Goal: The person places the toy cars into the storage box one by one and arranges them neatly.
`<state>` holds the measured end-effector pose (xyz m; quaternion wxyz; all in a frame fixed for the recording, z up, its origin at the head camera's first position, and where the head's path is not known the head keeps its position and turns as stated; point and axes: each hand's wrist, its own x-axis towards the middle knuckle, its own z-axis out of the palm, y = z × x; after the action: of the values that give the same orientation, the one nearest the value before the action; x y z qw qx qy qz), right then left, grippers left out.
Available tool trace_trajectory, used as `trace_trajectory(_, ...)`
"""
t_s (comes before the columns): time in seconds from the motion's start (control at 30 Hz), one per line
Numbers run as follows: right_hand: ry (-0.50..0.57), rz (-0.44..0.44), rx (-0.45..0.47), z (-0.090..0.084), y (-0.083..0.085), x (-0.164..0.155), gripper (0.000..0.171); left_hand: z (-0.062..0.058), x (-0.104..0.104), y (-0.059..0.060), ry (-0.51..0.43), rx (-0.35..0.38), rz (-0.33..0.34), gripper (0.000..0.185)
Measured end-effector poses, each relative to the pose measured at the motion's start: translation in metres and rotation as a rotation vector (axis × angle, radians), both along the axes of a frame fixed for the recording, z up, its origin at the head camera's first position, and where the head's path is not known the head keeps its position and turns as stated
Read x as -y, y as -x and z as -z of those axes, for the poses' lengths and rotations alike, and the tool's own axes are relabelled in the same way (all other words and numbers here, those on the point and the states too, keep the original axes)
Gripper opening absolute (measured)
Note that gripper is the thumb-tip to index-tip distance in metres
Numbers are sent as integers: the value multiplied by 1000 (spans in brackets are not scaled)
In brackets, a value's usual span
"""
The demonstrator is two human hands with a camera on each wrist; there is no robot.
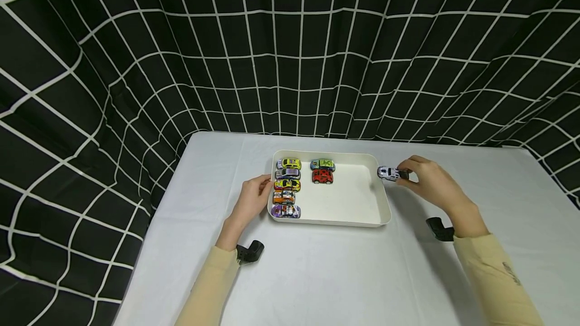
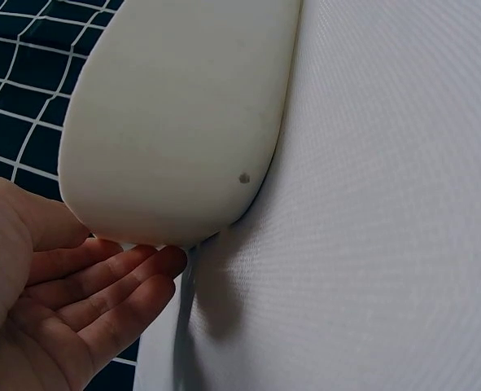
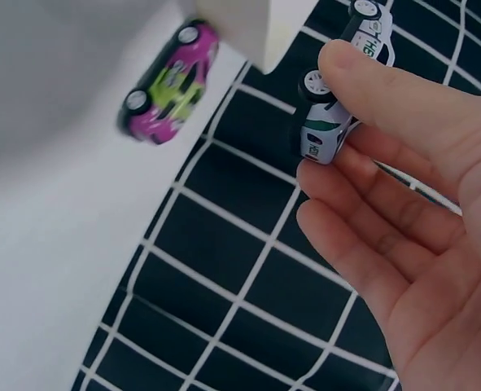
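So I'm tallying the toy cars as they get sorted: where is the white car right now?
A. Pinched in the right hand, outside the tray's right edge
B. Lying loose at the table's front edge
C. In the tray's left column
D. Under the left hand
A: the right hand pinches the white car just outside the right rim of the tray, while the left hand rests against the tray's left side.
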<state>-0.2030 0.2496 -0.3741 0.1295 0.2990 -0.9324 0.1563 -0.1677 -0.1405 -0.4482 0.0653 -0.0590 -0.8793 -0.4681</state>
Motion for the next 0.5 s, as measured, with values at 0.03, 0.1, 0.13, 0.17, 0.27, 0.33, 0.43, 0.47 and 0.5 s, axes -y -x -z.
trace_trajectory(0.03, 1, -5, 0, -1, 0, 2, 24, 0, 0, 0, -2, 0, 0, 28)
trace_trajectory(0.1, 0, -14, 2, -2, 0, 7, 24, 0, 0, 0, -3, 1, -2, 28)
trace_trajectory(0.13, -2, -18, 4, -3, 0, 9, 23, 0, 0, 0, -2, 1, -2, 28)
trace_trajectory(0.17, -4, -22, 7, -3, 0, 12, 23, 0, 0, 0, -1, 0, -1, 28)
trace_trajectory(0.27, -13, -35, 17, -5, 0, 19, 23, 0, 0, 0, 1, 0, -2, 28)
trace_trajectory(0.33, -17, -44, 26, -5, 0, 24, 23, 0, 1, 0, -2, -2, 0, 28)
trace_trajectory(0.43, -19, -57, 35, -7, 1, 32, 23, 0, 1, 0, -4, -22, 4, 27)
trace_trajectory(0.47, -20, -62, 37, -7, 2, 35, 23, 0, 1, 1, -5, -28, 6, 27)
trace_trajectory(0.5, -21, -68, 40, -7, 2, 38, 23, 1, 1, 1, -5, -37, 7, 27)
